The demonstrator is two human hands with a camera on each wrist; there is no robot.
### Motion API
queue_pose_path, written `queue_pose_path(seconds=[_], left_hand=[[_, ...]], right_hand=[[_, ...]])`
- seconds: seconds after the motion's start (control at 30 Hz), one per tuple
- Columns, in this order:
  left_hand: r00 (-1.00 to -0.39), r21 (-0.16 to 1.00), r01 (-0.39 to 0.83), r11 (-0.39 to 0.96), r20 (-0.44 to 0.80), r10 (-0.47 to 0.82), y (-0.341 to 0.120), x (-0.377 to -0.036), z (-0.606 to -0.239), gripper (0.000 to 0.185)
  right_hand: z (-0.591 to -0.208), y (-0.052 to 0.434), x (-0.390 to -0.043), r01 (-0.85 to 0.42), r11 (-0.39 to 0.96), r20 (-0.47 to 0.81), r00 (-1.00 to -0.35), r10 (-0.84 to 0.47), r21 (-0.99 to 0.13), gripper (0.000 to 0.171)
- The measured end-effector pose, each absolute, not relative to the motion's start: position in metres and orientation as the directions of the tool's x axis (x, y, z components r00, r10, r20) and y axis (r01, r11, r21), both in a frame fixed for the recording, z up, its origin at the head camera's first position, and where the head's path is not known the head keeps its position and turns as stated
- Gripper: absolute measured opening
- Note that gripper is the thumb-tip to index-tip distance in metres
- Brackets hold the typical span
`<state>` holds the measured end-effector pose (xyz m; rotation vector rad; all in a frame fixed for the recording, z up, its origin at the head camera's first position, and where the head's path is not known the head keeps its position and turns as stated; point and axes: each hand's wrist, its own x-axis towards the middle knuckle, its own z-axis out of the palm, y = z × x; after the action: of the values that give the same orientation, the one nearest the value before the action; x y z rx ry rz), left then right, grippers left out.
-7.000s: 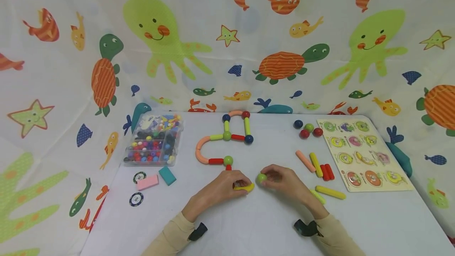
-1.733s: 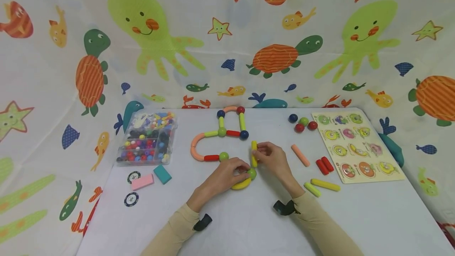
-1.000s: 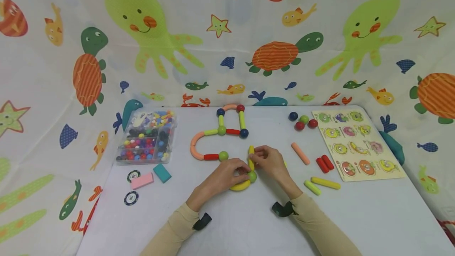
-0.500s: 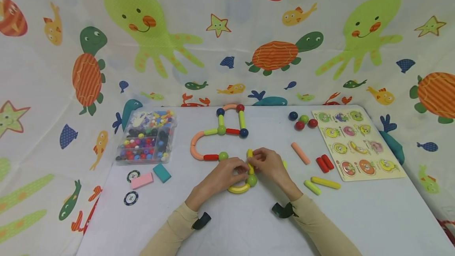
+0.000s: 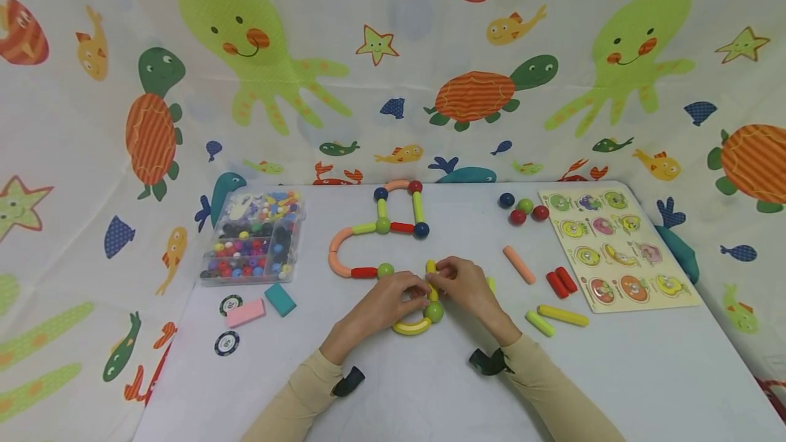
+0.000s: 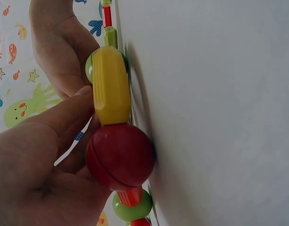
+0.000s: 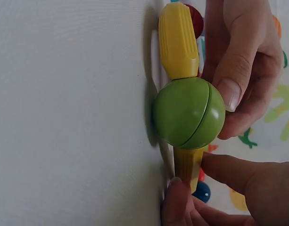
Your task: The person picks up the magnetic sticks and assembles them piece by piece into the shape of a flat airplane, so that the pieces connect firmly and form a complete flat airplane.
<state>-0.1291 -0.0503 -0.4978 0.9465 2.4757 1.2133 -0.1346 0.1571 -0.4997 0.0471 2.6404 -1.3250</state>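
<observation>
In the head view, my right hand point(image 5: 463, 282) pinches a yellow stick point(image 7: 186, 165) between thumb and fingers, with one end at a green ball point(image 5: 434, 312). A curved yellow stick point(image 5: 413, 326) joins the ball's other side. My left hand point(image 5: 393, 302) has thumb and curled fingertips at the green ball's upper left edge, in the right wrist view too. A red ball point(image 6: 120, 157) sits on the curved stick's other end in the left wrist view; my left hand hides it from above. Beyond it, a red stick point(image 6: 130, 197) leads to another green ball point(image 6: 132, 209).
Ahead lies a chain of sticks and balls with a salmon curve point(image 5: 336, 254) and blue ball point(image 5: 421, 229). Loose balls point(image 5: 518, 217), red sticks point(image 5: 561, 283), a yellow stick point(image 5: 562, 316) and a picture board point(image 5: 620, 251) lie right. A bead box point(image 5: 252, 237), blocks point(image 5: 245, 312) and chips point(image 5: 226, 343) lie left.
Seven seconds ago my right hand held the green ball; it now joins the curved stick. My right hand has picked up a yellow stick, brought it to the ball, and both shifted slightly toward me.
</observation>
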Motion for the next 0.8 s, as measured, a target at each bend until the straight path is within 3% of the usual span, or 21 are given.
queue_pose_path(seconds=[0.37,0.5,0.63,0.8], left_hand=[[-0.776,0.768,0.453,0.452,0.091,0.624,-0.050,-0.130,-0.498,0.020],[-0.782,0.776,0.446,0.446,0.095,0.616,-0.051,-0.130,-0.498,0.021],[-0.789,0.792,0.435,0.429,0.106,0.605,-0.051,-0.130,-0.499,0.022],[-0.794,0.801,0.441,0.406,0.137,0.593,-0.049,-0.132,-0.501,0.023]], right_hand=[[-0.487,0.176,-0.140,0.104,0.623,-0.163,-0.986,-0.038,-0.775,0.037],[-0.472,0.200,-0.150,0.137,0.606,-0.135,-0.990,0.049,-0.783,0.041],[-0.459,0.229,-0.161,0.119,0.584,-0.027,-0.986,0.165,-0.803,0.042],[-0.453,0.259,-0.175,0.116,0.558,0.094,-0.938,0.334,-0.822,0.038]])
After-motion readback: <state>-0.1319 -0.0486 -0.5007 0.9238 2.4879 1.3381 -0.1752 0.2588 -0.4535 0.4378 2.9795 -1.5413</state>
